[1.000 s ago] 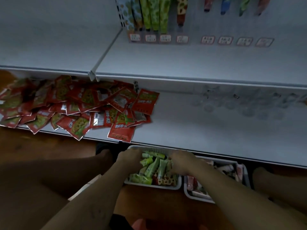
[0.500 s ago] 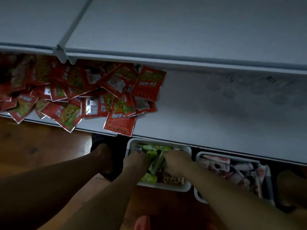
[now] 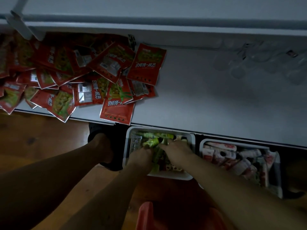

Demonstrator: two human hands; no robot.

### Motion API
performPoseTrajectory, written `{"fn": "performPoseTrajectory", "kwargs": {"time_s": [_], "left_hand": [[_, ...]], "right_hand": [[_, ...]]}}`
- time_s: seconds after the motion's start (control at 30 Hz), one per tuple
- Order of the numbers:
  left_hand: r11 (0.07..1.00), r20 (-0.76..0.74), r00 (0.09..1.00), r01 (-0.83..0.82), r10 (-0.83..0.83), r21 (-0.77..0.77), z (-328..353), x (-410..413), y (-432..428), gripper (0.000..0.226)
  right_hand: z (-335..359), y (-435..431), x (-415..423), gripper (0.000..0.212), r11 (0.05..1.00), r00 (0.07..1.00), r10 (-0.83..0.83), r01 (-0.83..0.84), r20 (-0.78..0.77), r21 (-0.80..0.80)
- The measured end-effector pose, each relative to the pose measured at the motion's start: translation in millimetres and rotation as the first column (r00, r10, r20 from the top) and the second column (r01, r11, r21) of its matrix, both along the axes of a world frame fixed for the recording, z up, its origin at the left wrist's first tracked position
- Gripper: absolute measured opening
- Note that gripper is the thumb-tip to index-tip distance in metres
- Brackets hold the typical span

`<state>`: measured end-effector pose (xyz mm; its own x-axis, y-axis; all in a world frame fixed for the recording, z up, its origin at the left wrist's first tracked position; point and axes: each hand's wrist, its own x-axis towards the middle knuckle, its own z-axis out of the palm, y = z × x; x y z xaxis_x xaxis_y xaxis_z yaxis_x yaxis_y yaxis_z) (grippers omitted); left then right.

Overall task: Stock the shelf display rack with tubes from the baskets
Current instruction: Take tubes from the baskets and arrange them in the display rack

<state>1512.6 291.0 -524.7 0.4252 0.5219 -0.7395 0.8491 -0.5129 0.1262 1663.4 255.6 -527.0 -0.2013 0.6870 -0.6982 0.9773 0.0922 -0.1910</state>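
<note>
White-rimmed, the basket (image 3: 127, 143) holds both hands: left hand (image 3: 141, 156) curls round a green tube (image 3: 150, 142); right hand (image 3: 177, 151) beside it, finger hold unclear.

Tubes (image 3: 150, 141) hide fingertips of the left hand (image 3: 141, 156).

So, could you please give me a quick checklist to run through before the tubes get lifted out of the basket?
1. Hands in place: ok. The left hand and right hand are both inside the white basket.
2. Grip on the green tubes: cannot tell; the fingers are buried among them.
3. Sight of the display rack: not ok; it is out of view.
4. Lift path: not ok, probably; red packets overhang the shelf edge just beside the basket.
5. Stock in the second basket: ok; it holds red-and-white tubes.
</note>
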Motion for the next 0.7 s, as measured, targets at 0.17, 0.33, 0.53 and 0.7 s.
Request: {"fn": "performPoseTrajectory", "kwargs": {"time_s": [0.17, 0.33, 0.53, 0.7], "left_hand": [[0.986, -0.097, 0.982, 0.155, -0.16, -0.054, -3, -9, 1, 0.053], [0.958, -0.156, 0.946, 0.287, -0.283, 0.001, -11, -13, 3, 0.04], [0.964, -0.14, 0.959, 0.257, -0.245, 0.071, -2, -9, 8, 0.043], [0.981, -0.092, 0.984, 0.163, -0.153, 0.107, 23, -5, 22, 0.034]], "right_hand": [[-10, 3, -6, 0.044, 0.992, 0.999, 0.022, -0.018, -0.03, 0.123], [-15, 6, -6, 0.039, 0.991, 0.999, -0.05, 0.052, -0.021, 0.123], [-12, 5, 0, 0.05, 0.995, 0.998, -0.006, 0.0, 0.061, 0.098], [1, 0, 6, 0.058, 0.997, 0.998, 0.021, -0.025, 0.056, 0.079]]}}
